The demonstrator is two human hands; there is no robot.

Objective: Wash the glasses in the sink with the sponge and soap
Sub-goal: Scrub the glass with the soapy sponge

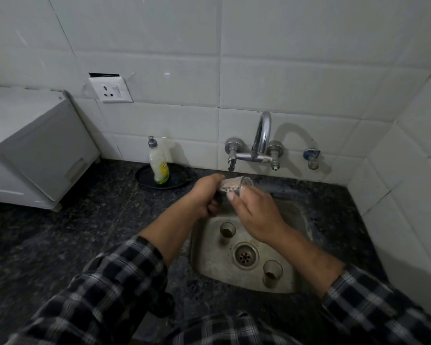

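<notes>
Nearest the camera, two checked sleeves (115, 290) reach out over the dark stone counter (60, 245). In the steel sink (209, 265), two glasses stand upright: one near right of the drain (272, 273), one far left of it (227, 231), both apparently waiting their turn. Above the far part of the sink, the left hand (205, 197) is curled closed; what it grips is hidden, possibly the sponge, cannot tell. The right hand (254, 215) has its fingers wrapped around a third glass (237, 186), tilted on its side with a pale foamy look, held close under the tap's left valve (232, 155). Judgement: it is held over the basin so drips fall inside, and this is the scrubbing or rinsing step; no running water can be made out. Farther left, the soap bottle (158, 164) stands upright on a dark tray (144, 179) against the tiled wall, within easy reach. A wall socket (111, 89) sits above it.
</notes>
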